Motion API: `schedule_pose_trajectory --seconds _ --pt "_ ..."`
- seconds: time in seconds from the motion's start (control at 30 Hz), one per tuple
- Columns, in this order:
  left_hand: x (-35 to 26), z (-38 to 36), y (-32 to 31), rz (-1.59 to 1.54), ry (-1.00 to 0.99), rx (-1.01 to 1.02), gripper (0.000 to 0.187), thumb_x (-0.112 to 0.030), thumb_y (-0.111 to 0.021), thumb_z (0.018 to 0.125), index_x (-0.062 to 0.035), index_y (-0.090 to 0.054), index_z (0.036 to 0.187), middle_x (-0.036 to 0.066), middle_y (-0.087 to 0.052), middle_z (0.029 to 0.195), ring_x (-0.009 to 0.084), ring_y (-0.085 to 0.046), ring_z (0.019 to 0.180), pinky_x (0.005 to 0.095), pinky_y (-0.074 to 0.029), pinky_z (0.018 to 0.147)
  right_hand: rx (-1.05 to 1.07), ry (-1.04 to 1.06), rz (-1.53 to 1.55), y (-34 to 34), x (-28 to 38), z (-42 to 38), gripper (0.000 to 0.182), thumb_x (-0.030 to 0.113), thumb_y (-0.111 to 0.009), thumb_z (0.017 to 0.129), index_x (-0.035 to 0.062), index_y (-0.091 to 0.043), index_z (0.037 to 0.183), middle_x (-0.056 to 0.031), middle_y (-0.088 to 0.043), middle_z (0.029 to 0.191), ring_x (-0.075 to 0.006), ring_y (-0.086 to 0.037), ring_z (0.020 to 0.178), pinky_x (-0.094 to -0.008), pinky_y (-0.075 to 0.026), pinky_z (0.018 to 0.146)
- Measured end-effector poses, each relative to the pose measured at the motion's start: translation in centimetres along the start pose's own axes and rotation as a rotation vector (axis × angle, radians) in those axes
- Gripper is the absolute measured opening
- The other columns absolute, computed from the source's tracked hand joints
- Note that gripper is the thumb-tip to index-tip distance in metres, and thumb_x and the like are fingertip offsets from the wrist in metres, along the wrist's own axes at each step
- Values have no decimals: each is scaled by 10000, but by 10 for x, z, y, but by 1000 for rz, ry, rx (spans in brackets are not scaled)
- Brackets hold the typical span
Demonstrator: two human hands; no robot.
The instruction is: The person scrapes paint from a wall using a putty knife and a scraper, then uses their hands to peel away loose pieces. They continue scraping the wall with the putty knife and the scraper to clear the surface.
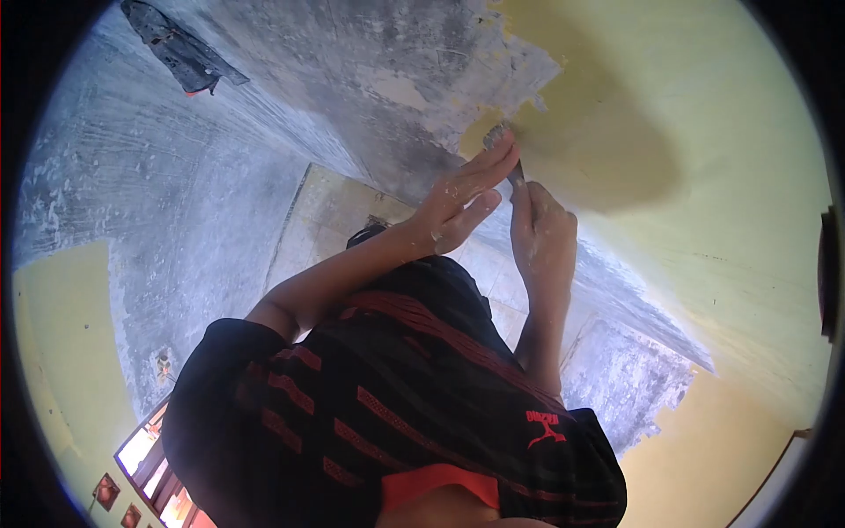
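Observation:
My right hand is wrapped round the handle of a scraper, whose small, crusted blade meets the wall at the ragged edge of the yellow-green paint. Stretched out flat, my left hand has its fingertips against the scraper near the blade, with the thumb apart. Whitish specks cling to its fingers and wrist. Beside the blade, the bare grey wall shows where there is no paint. My hands cast a broad shadow on the painted part.
A dark cloth-like item is at the upper left against the grey surface. Light floor tiles show below my arms. At the lower left are a window and small framed pictures. A dark-edged object is at the far right.

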State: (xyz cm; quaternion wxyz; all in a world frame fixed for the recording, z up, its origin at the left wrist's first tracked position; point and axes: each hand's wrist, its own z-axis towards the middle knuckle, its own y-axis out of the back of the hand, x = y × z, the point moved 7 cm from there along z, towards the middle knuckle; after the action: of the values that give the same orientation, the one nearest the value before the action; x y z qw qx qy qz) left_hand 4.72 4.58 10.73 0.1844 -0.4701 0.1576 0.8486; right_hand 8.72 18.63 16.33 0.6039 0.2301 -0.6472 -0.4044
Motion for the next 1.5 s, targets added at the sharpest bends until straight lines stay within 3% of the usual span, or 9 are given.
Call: schedule_pose_trajectory --seconds 0.13,0.27,0.6,0.7,0.8,1.0,1.33,1.43,1.5 --pt "4 1 8 60 2 25 582 -267 -523 1100 45 -432 1583 278 -343 1684 390 -337 1577 447 -244 1279 -76 139 55 -1 8 -4 299 261 -612 1046 21 -692 887 -275 -661 755 -513 -650 731 -555 -506 629" --pt "-2 2 -2 8 -18 37 585 -246 -556 1081 31 -441 1583 275 -349 1682 387 -344 1574 443 -255 1276 -28 15 -24 2 3 1 269 236 -622 1043 22 -697 899 -281 -662 770 -507 -654 733 -551 -506 633" --pt "2 3 3 178 -77 6 714 -301 -654 1024 40 -405 1600 267 -321 1698 400 -317 1583 458 -276 1269 -52 81 -14 5 10 3 274 257 -627 1037 32 -694 895 -258 -674 760 -488 -668 730 -544 -510 634" --pt "-2 6 2 168 -103 44 736 -318 -662 1019 47 -397 1601 268 -314 1701 403 -313 1584 452 -285 1266 25 -33 34 11 6 -2 274 264 -614 1034 35 -701 911 -268 -679 779 -501 -672 751 -562 -519 666" --pt "1 4 8 160 -99 25 745 -325 -664 1017 51 -393 1601 272 -314 1700 408 -319 1580 449 -292 1263 -65 119 -49 0 13 8 273 253 -621 1032 34 -698 888 -259 -673 746 -483 -670 711 -539 -514 635" --pt "1 6 0 173 -100 32 737 -320 -679 1003 56 -423 1583 285 -299 1702 417 -334 1572 454 -298 1262 4 -5 -67 12 10 3 303 277 -597 1042 38 -700 886 -259 -672 743 -492 -672 725 -558 -523 645" --pt "0 8 9 207 -176 -59 747 -330 -711 987 69 -448 1561 295 -295 1699 426 -329 1572 454 -306 1259 -74 91 -1 9 16 7 295 273 -613 1041 29 -690 894 -242 -679 753 -491 -669 750 -563 -510 651" --pt "-5 10 -2 162 -159 74 747 -314 -710 990 72 -434 1567 300 -291 1698 431 -325 1573 456 -307 1258 -22 27 6 21 9 -3 279 278 -617 1035 42 -714 922 -254 -687 777 -498 -671 764 -564 -522 672" --pt "-3 9 -4 215 -160 22 759 -307 -720 984 67 -425 1574 300 -287 1699 431 -324 1573 456 -305 1260 -42 60 -28 12 9 7 280 281 -618 1035 45 -714 917 -253 -688 776 -496 -673 765 -566 -524 676"
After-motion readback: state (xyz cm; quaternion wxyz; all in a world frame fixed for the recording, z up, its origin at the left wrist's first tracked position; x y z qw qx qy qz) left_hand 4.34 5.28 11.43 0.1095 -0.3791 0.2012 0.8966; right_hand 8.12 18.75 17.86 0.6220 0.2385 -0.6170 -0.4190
